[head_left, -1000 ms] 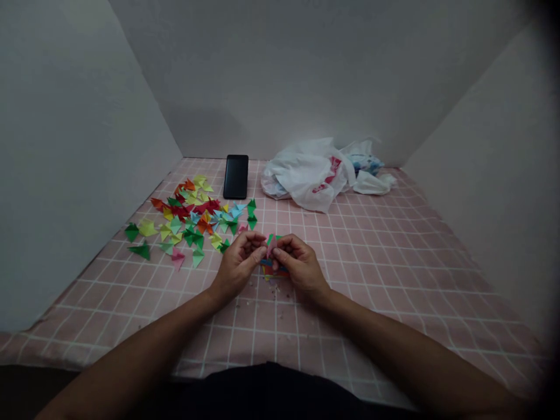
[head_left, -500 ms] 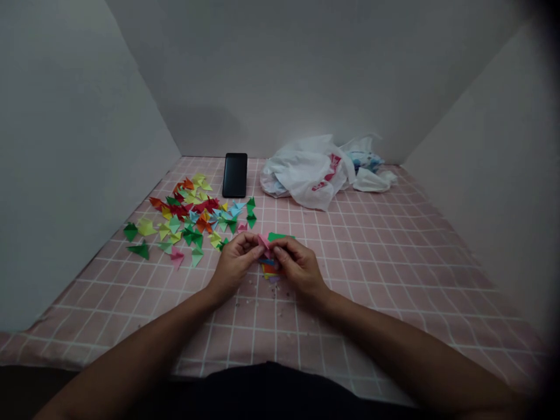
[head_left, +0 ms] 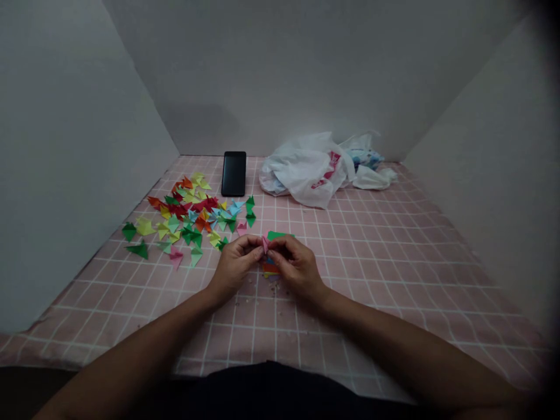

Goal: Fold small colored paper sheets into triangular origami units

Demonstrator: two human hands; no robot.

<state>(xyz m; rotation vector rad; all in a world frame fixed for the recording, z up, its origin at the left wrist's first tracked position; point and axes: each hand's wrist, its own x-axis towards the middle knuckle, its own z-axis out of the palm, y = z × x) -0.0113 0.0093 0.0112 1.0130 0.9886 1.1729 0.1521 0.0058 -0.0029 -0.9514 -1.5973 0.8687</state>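
My left hand (head_left: 235, 263) and my right hand (head_left: 294, 262) meet at the middle of the pink checked tablecloth (head_left: 376, 256). Both pinch a small pink paper piece (head_left: 265, 243) between their fingertips. Under and behind the hands lies a small stack of coloured paper squares (head_left: 271, 268), with a green sheet (head_left: 279, 235) showing at the top. A spread of several folded paper triangles (head_left: 188, 213) in green, yellow, red, orange and blue lies to the left.
A black phone (head_left: 234, 173) lies face up at the back, left of centre. Crumpled white plastic bags (head_left: 315, 169) sit at the back right. Grey walls close in the table on the left, back and right. Tiny paper scraps (head_left: 262, 291) dot the cloth near my wrists.
The pink piece between my fingertips has been folded narrower, and my hands have drawn closer together. The view has tilted slightly down.
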